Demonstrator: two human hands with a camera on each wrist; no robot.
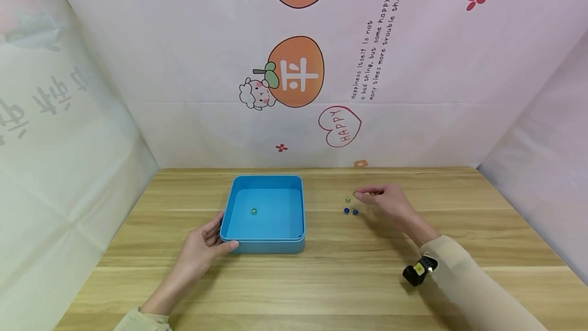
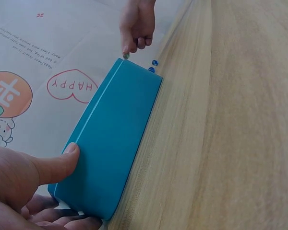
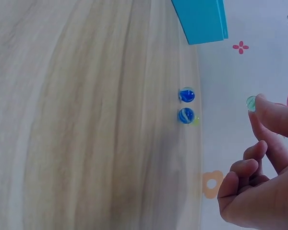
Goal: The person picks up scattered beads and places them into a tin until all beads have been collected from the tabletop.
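Note:
My left hand [image 1: 199, 249] grips the near left corner of a blue square box [image 1: 266, 247], its thumb on the front wall and its fingers round the left side. Inside the box lies one greenish marble [image 1: 254, 211]. Off to the box's right, my right hand [image 1: 390, 203] pinches a pale green marble [image 3: 251, 103] between thumb and forefinger, above the table. Below it on the wood are two blue marbles [image 3: 186, 95] and a yellow-green marble [image 1: 348, 200], which is partly hidden behind a blue one in the right wrist view.
The wooden table [image 1: 349, 290] ends at a printed white cloth [image 1: 404, 132] behind, with more cloth at both sides. A small dark spot shows in the box's near right corner; what it is cannot be told. A black strapped device [image 1: 418, 271] sits on the right wrist.

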